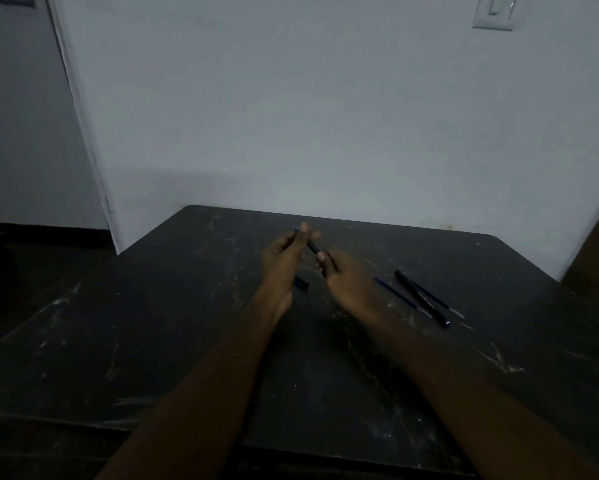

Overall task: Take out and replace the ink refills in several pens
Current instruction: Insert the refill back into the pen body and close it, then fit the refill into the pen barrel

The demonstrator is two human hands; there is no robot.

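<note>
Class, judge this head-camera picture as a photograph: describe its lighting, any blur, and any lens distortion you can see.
Head view: dim, bluish light, so the black pen barrel, gripped by the left hand and right hand, barely stands out from the dark scratched table; head view: the right hand looks smeared by motion blur; head view: the wide lens slants the white door frame at left.

The table is seen as black, streaked with pale, marble-like veins. The wall is rendered pale grey-blue. The held pen is shown black with a blue tip; the lying pen is black, the loose refill apparently dark blue in the dim light.
</note>
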